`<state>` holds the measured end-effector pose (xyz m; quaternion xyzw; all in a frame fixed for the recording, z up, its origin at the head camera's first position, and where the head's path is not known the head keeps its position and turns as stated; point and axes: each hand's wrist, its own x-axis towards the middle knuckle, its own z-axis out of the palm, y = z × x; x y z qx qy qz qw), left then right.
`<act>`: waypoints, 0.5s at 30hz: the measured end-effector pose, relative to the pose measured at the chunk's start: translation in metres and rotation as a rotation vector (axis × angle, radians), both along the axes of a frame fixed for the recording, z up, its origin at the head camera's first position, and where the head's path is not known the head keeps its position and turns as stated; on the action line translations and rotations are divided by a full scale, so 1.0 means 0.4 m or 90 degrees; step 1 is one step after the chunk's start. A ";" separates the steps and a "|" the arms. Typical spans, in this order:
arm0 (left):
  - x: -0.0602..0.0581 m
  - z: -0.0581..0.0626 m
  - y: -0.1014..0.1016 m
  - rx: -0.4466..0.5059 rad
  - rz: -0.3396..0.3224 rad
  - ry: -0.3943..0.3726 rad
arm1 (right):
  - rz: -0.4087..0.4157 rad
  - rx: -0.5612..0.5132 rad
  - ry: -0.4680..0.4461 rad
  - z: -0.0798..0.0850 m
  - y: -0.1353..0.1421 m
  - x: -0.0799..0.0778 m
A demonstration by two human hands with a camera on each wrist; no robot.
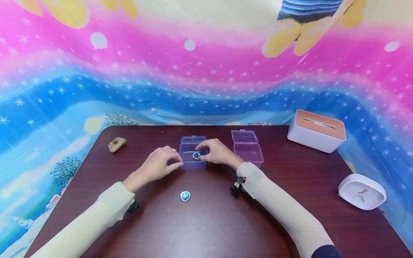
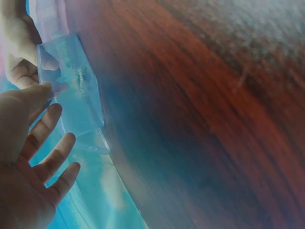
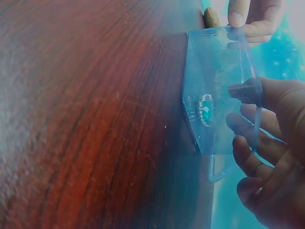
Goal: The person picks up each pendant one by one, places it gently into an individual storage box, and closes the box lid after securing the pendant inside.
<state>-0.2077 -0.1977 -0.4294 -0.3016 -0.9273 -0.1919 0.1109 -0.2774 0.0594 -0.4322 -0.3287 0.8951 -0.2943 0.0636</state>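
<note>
A clear blue plastic box (image 1: 193, 165) stands on the table with its hinged lid raised at the back. My left hand (image 1: 157, 163) holds the box's left wall between thumb and forefinger, the other fingers spread. Thumb and fingertips of my right hand (image 1: 218, 152) reach over the right wall into the box. Just below them, near the box floor, is a blue heart-shaped gem (image 3: 206, 110) with a pale rim; a small gap shows between it and the fingertips. A second heart-shaped gem (image 1: 185, 196), lighter blue with a beaded rim, lies on the table in front of the box.
A pink plastic box (image 1: 252, 157) with its lid raised stands to the right of the blue one. Farther right are a tissue box (image 1: 314, 134) and a white clock (image 1: 362, 191). A tan stone-like object (image 1: 117, 144) lies at the back left, before the patterned cloth.
</note>
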 end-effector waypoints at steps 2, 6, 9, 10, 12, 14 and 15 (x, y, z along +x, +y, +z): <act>0.000 -0.001 0.000 -0.001 -0.001 0.000 | -0.001 -0.003 0.007 0.000 0.001 0.001; 0.000 -0.003 0.000 -0.003 -0.001 0.001 | 0.008 -0.027 0.002 0.011 0.008 0.010; -0.001 -0.001 0.000 0.000 -0.001 0.005 | 0.017 -0.050 -0.008 0.026 0.014 0.018; -0.001 -0.001 0.000 0.001 0.000 0.005 | 0.021 -0.059 -0.009 0.032 0.016 0.021; -0.002 -0.001 0.000 0.003 -0.002 0.007 | 0.030 -0.077 -0.015 0.042 0.018 0.030; -0.003 -0.002 -0.001 0.003 -0.002 0.007 | 0.049 -0.095 -0.018 0.051 0.018 0.043; -0.003 -0.003 -0.001 0.003 -0.002 0.007 | 0.062 -0.103 -0.022 0.055 0.018 0.050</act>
